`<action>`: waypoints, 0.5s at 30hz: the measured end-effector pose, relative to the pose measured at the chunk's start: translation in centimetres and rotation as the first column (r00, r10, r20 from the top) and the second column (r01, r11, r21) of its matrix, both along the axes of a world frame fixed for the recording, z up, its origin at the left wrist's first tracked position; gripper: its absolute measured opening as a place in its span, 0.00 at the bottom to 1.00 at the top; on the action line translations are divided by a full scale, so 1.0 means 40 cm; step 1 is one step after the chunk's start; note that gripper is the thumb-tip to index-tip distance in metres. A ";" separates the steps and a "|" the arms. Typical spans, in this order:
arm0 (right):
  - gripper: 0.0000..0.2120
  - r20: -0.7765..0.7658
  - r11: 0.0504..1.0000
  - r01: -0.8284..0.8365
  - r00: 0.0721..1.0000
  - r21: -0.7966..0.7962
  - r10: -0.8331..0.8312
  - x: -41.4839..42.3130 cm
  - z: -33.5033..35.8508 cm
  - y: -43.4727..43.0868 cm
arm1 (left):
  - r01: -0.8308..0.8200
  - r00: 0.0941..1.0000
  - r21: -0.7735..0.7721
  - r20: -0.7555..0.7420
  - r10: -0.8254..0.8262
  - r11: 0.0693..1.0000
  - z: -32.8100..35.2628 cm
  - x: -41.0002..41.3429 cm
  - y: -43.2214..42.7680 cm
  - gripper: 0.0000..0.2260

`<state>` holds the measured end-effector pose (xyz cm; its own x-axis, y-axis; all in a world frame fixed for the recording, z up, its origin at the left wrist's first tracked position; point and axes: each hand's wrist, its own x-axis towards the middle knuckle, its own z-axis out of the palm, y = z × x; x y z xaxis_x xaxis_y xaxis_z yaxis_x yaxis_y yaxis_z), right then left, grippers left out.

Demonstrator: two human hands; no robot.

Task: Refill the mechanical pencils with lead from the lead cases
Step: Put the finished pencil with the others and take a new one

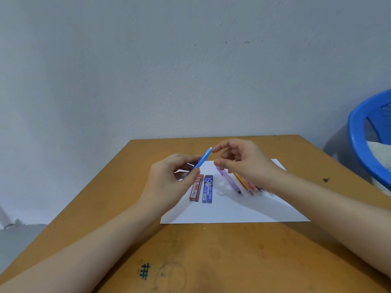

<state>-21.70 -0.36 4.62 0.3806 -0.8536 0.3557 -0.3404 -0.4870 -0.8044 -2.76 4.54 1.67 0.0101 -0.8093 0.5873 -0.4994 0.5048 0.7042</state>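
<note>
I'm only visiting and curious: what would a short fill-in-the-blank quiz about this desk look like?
1. The left hand holds a ____ plastic mechanical pencil up off the desk.
2. The red lead case lies just to the ____ of the blue lead case.
3. On the white paper sheet lie ____ lead cases in all.

Missing words: blue; left; two.
</note>
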 end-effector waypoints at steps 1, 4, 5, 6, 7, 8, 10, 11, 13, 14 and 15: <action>0.10 0.078 1.000 -0.010 0.997 0.008 0.009 0.006 -0.001 0.007 | 0.014 0.999 0.010 -0.041 -0.014 1.000 0.001 -0.006 0.005 0.14; 0.09 0.266 0.999 -0.028 0.964 0.036 0.017 0.020 0.001 0.030 | 0.057 0.986 0.024 -0.158 -0.053 0.998 0.002 -0.022 0.018 0.13; 0.09 0.312 0.998 -0.026 0.950 0.052 0.008 0.023 0.001 0.036 | 0.070 0.978 0.026 -0.198 -0.064 0.997 0.002 -0.028 0.021 0.13; 0.09 0.347 0.997 -0.020 0.938 0.069 -0.005 0.026 0.001 0.042 | 0.085 0.969 0.025 -0.235 -0.077 0.996 0.002 -0.033 0.024 0.13; 0.09 0.373 0.996 -0.012 0.927 0.087 -0.021 0.029 -0.002 0.046 | 0.100 0.961 0.023 -0.262 -0.091 0.995 0.001 -0.038 0.027 0.13; 0.09 0.397 0.994 -0.009 0.917 0.107 -0.035 0.031 -0.003 0.050 | 0.115 0.955 0.022 -0.279 -0.104 0.993 0.000 -0.042 0.030 0.13; 0.08 0.436 0.989 -0.013 0.898 0.148 -0.053 0.034 -0.004 0.055 | 0.136 0.950 0.026 -0.286 -0.123 0.990 0.001 -0.048 0.037 0.13; 0.07 0.450 0.986 -0.017 0.891 0.167 -0.061 0.034 -0.004 0.055 | 0.142 0.951 0.029 -0.282 -0.128 0.989 0.001 -0.050 0.041 0.13; 0.06 0.476 0.974 -0.038 0.876 0.225 -0.076 0.033 0.002 0.055 | 0.158 0.949 0.042 -0.282 -0.140 0.987 0.001 -0.052 0.046 0.13; 0.05 0.491 0.963 -0.053 0.867 0.263 -0.086 0.032 0.006 0.053 | 0.166 0.949 0.049 -0.278 -0.146 0.985 0.001 -0.052 0.047 0.13; 0.04 0.506 0.952 -0.067 0.857 0.298 -0.098 0.031 0.010 0.050 | 0.167 0.954 0.049 -0.259 -0.149 0.985 0.002 -0.051 0.046 0.12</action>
